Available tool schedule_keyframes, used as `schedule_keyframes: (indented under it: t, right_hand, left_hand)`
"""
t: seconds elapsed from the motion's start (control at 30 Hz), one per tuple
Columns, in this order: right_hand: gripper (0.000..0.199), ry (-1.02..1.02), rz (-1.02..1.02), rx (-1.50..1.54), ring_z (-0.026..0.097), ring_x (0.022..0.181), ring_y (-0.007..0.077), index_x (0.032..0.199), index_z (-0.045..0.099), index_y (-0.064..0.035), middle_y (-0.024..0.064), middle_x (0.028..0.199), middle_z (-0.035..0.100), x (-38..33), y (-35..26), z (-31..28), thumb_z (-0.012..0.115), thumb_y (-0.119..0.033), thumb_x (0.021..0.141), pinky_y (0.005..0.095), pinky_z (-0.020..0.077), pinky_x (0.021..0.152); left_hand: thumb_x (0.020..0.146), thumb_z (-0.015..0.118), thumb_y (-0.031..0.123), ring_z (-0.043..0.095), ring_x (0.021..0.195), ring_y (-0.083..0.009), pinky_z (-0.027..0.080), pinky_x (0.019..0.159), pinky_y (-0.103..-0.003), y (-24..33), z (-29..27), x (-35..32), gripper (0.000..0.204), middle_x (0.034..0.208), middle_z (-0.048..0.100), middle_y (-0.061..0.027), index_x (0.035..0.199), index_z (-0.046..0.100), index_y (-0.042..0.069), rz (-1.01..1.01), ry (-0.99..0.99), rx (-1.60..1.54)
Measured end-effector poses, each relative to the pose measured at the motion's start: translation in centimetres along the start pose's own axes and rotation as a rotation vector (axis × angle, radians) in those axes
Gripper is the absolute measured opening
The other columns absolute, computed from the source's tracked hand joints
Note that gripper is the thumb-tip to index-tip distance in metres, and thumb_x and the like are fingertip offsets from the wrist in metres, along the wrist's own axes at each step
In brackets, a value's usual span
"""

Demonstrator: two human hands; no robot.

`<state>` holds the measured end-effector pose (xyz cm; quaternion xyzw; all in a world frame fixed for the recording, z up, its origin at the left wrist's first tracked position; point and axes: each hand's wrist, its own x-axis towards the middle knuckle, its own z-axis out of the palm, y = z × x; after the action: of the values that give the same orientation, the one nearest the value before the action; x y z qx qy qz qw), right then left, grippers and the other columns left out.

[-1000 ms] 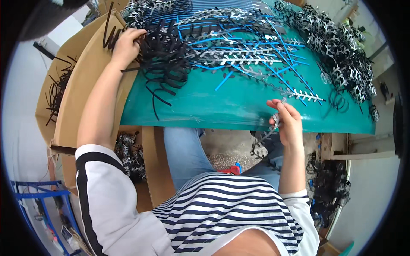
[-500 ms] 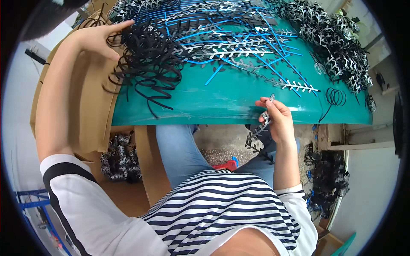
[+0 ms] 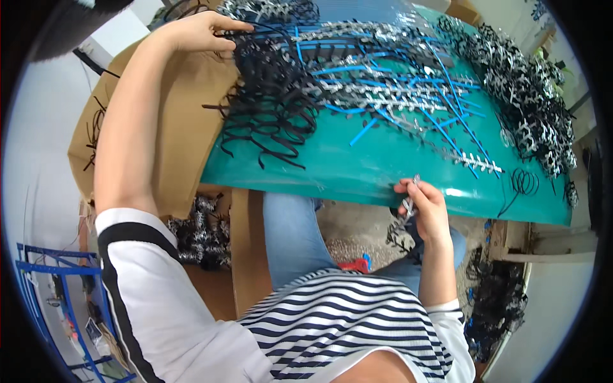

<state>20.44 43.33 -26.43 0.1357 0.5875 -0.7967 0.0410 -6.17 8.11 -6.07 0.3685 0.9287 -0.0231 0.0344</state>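
Your left hand has reached further out, grip spread open on the black strips; right hand still pinches a silver piece at the bench edge.

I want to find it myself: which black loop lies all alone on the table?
Start at the teal tabletop and follow its near edge to the right end. There lies a small black coiled loop, apart from the big black pile under the left hand.
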Motion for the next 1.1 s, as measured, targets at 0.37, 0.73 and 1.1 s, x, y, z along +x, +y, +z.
schedule_keyframes:
  t: [0.37,0.73,1.1]
  right_hand:
    - [0.021,0.105,-0.002,-0.074,0.052,0.052,0.0132,0.092,0.055,0.0018,0.0106,0.077,0.06,0.0,-0.3,0.4,0.052,-0.016,0.082,0.0229,0.042,0.044]
    - [0.02,0.06,-0.074,-0.066,0.052,0.047,0.0141,0.091,0.055,0.0024,0.012,0.074,0.06,-0.6,-1.0,0.7,0.051,-0.015,0.082,0.0228,0.042,0.042]
    - [0.024,0.06,-0.047,-0.115,0.053,0.062,0.0115,0.097,0.053,0.0028,0.0096,0.077,0.059,1.4,-0.8,1.5,0.051,-0.017,0.083,0.0221,0.0406,0.046]
  left_hand:
    - [0.08,0.041,0.02,0.018,0.121,-0.0415,0.015,0.097,-0.051,5.7,6.9,-7.4,0.044,0.131,0.024,-0.0218,0.124,0.038,0.019,-0.735,0.366,0.688]
    - [0.054,0.074,0.033,0.037,0.095,-0.0305,0.029,0.083,-0.043,-1.4,7.3,-12.8,0.089,0.102,0.039,-0.0154,0.129,0.028,0.019,-0.779,0.508,0.506]
    - [0.06,0.07,0.036,0.046,0.089,-0.0279,0.037,0.075,-0.042,-2.2,5.8,-15.9,0.077,0.094,0.047,-0.0155,0.125,0.033,0.016,-0.651,0.673,0.689]
